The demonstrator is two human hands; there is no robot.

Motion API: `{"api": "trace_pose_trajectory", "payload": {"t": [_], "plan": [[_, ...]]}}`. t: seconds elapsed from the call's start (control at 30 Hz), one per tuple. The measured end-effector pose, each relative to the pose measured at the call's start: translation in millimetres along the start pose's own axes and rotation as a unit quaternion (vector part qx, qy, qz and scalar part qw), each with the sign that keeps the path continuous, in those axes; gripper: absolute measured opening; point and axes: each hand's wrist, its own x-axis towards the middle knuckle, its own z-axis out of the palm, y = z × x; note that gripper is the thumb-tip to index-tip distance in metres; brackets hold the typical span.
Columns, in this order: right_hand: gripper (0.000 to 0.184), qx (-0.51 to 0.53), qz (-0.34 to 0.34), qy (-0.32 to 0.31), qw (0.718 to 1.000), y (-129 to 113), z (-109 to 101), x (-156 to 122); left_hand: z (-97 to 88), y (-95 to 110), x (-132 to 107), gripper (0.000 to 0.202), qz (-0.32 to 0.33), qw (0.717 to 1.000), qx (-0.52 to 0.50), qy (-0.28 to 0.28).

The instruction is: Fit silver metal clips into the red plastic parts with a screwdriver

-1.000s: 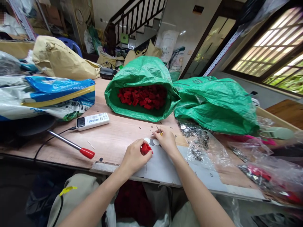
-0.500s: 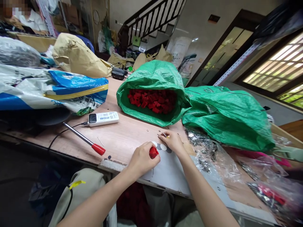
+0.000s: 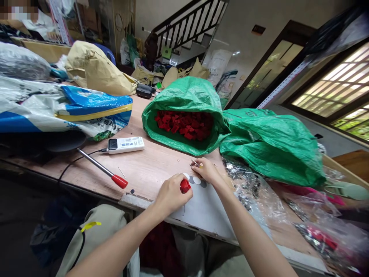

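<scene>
While left hand (image 3: 170,194) clamps a small red part (image 3: 185,186), right hand (image 3: 208,171) pinches a thin pin (image 3: 196,164).
Part sits at the near edge of the table (image 3: 150,169), just beside white discs (image 3: 196,180). It's glossy red and blocky, mostly hidden by fingers. Looks like light, rigid plastic, probably slick, so grip across its flat sides. Green bag (image 3: 184,92) farther back holds matching red pieces.

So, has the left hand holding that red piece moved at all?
No. The left hand still holds the red piece right beside the white dots; only the view shifted.
</scene>
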Motion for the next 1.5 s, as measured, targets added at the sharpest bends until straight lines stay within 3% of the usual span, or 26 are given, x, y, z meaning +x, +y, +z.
{"api": "trace_pose_trajectory", "payload": {"t": [0.1, 0.23, 0.33, 0.43, 0.53, 0.77, 0.97, 1.03, 1.17, 1.23, 1.33, 1.5], "plan": [[0.014, 0.044, -0.001, 0.001, 0.999, 0.0, -2.3, -6.0, 0.7, -3.5, 2.4, 0.017, 0.006, 0.999, -0.034, 0.009], [0.033, 0.151, 0.027, 0.013, 0.988, -5.8, -7.5, -39.2, 0.4, -7.1, 5.6, 0.023, -0.017, 0.994, -0.100, 0.032], [0.043, 0.332, 0.106, 0.029, 0.937, -13.2, -6.7, -70.4, -0.9, -7.4, 5.8, 0.026, -0.033, 0.991, -0.127, 0.028], [0.046, 0.429, 0.134, 0.017, 0.893, -19.6, 0.1, -90.6, -1.2, -7.6, 4.7, 0.025, -0.027, 0.992, -0.123, 0.019], [0.050, 0.457, 0.147, -0.008, 0.877, -21.6, 8.0, -97.9, 0.1, -8.6, 3.0, 0.025, -0.007, 0.995, -0.098, 0.016], [0.041, 0.466, 0.115, -0.027, 0.877, -18.7, 16.0, -103.3, 3.1, -7.8, -4.2, 0.022, 0.063, 0.996, -0.060, 0.015], [0.040, 0.505, 0.113, -0.063, 0.853, -15.2, 12.7, -108.5, 3.7, -1.4, -10.1, 0.022, 0.139, 0.988, -0.057, 0.033], [0.045, 0.532, 0.132, -0.100, 0.830, -14.7, 6.3, -111.1, 4.0, 2.2, -12.0, 0.022, 0.161, 0.984, -0.068, 0.038], [0.047, 0.612, 0.162, -0.201, 0.748, -15.9, -5.9, -116.4, 6.1, 6.6, -15.4, 0.024, 0.192, 0.976, -0.083, 0.058], [0.046, 0.638, 0.157, -0.215, 0.723, -16.7, -8.0, -118.2, 6.8, 7.0, -16.0, 0.025, 0.190, 0.974, -0.099, 0.076], [0.041, 0.632, 0.139, -0.171, 0.742, -17.7, -6.5, -119.6, 5.7, 7.4, -15.9, 0.023, 0.159, 0.976, -0.119, 0.092], [0.039, 0.490, 0.084, -0.079, 0.864, -21.5, -1.7, -122.2, 1.1, 10.1, -16.1, 0.022, 0.174, 0.975, -0.090, 0.102]]}}
